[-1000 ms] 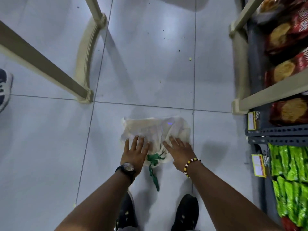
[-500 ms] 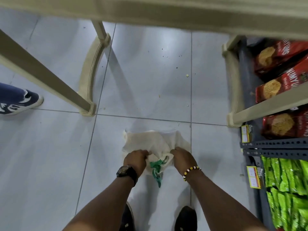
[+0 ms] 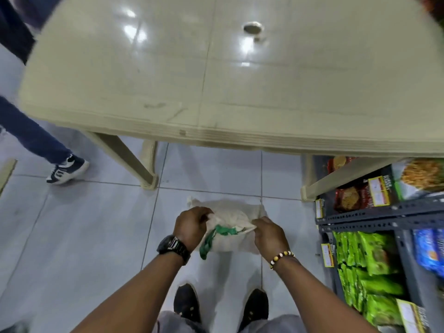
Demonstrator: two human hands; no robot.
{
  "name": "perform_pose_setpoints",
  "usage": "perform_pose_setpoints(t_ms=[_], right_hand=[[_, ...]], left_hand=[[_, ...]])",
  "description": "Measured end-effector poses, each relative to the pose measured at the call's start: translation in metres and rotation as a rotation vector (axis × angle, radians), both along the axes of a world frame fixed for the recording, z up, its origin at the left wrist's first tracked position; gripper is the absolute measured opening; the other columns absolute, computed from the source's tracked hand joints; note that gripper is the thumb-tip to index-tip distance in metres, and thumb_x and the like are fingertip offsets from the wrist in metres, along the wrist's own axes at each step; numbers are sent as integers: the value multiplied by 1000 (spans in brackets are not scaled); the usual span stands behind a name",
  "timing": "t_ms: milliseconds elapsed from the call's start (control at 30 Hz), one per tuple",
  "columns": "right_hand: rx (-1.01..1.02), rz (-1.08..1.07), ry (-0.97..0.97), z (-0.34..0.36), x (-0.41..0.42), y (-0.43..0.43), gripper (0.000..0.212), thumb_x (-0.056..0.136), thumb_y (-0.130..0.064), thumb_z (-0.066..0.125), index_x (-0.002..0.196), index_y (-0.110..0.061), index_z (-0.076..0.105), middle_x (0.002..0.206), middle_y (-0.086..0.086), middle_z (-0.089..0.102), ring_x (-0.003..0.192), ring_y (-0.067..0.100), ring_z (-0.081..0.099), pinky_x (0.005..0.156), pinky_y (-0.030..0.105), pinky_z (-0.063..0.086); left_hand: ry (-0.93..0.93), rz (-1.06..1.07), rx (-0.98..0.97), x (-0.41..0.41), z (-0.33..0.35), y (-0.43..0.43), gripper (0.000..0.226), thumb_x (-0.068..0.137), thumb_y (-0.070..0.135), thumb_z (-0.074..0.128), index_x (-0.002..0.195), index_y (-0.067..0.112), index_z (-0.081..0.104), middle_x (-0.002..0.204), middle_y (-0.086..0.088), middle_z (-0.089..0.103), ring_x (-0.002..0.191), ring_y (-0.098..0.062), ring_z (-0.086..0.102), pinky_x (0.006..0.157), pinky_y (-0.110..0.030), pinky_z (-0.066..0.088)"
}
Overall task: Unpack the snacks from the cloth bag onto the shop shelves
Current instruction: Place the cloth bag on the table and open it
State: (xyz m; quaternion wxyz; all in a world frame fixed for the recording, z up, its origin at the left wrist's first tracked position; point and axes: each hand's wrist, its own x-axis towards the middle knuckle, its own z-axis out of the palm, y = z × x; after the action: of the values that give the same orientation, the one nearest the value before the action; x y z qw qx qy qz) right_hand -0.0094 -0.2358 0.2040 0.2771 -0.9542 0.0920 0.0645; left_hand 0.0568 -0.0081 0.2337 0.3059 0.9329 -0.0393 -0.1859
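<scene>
A cream cloth bag (image 3: 230,217) with green handles (image 3: 217,234) is held low over the tiled floor, in front of my feet. My left hand (image 3: 191,225), with a black watch on the wrist, grips the bag's left side. My right hand (image 3: 269,233), with a bead bracelet, pinches the bag's right edge. The bag looks flat and bunched; what is inside it is hidden. The grey shop shelves (image 3: 374,216) at the right carry green snack packs (image 3: 367,267), red packs (image 3: 348,199) and blue packs (image 3: 430,251).
A beige plastic table (image 3: 240,75) fills the upper view, its legs (image 3: 134,164) standing just beyond the bag. Another person's leg and dark sneaker (image 3: 66,169) are on the floor at the left. My black shoes (image 3: 187,304) are below the bag.
My hands went from lying flat on the bag to gripping it and have drawn it up off the floor. My view has risen, so the tabletop now shows. The other person's foot has stepped closer.
</scene>
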Motion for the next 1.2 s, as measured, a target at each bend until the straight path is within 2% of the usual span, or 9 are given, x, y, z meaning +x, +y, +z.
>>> perform_pose_setpoints(t_ms=[167,300,433,533,667,800,933,1067,1200], right_hand=[[41,-29,-128,148,-6,3,34,70,1,64,97,-17,75,94,5,73,80,28,70,72,25,49],[95,-32,-298,282,-6,8,33,71,-2,59,96,-17,74,91,3,72,82,20,66,70,17,42],[76,-48,-540,408,3,15,30,72,5,62,91,-16,73,83,1,70,76,14,61,66,21,44],[70,-72,-684,485,19,19,35,70,15,65,92,-10,74,86,4,70,81,12,60,70,16,43],[25,-104,-825,558,49,19,30,71,11,67,89,-11,75,84,3,71,76,11,61,68,12,40],[39,-122,-901,596,77,14,28,72,12,65,89,-9,75,83,5,71,80,11,60,71,-2,35],[22,-140,-942,610,111,-1,27,72,9,62,88,-7,75,84,7,73,85,12,59,75,-7,32],[26,-138,-908,598,155,-25,25,73,5,61,88,-9,75,83,5,73,84,12,59,74,-7,32],[29,-98,-821,571,209,-58,25,75,4,61,89,-10,76,84,5,73,77,13,63,71,3,37]], left_hand=[[-163,-17,-132,-4,156,4,29,77,20,53,94,25,76,92,4,76,86,-21,70,78,-35,57],[-292,-43,-184,0,291,12,33,78,18,52,101,20,76,100,2,76,92,-20,70,83,-35,57],[-506,-49,-243,16,410,20,28,80,3,61,96,20,76,95,5,76,85,-15,69,74,-22,51],[-602,-39,-302,34,489,23,27,82,3,61,95,23,76,95,10,74,85,-7,65,73,-5,43],[-712,-87,-321,68,563,21,26,84,1,64,98,19,76,102,3,76,94,-15,69,82,-19,49],[-752,-97,-315,101,603,13,24,88,4,62,99,20,76,104,0,75,94,-18,68,82,-21,47],[-749,-84,-317,137,618,-3,23,90,6,62,98,22,77,101,1,76,89,-18,69,76,-19,45],[-727,-95,-266,178,612,-25,25,89,5,61,99,21,77,100,0,77,91,-17,69,78,-19,45],[-647,-61,-219,222,581,-52,27,87,5,60,98,23,77,101,2,77,96,-18,68,85,-26,51]])
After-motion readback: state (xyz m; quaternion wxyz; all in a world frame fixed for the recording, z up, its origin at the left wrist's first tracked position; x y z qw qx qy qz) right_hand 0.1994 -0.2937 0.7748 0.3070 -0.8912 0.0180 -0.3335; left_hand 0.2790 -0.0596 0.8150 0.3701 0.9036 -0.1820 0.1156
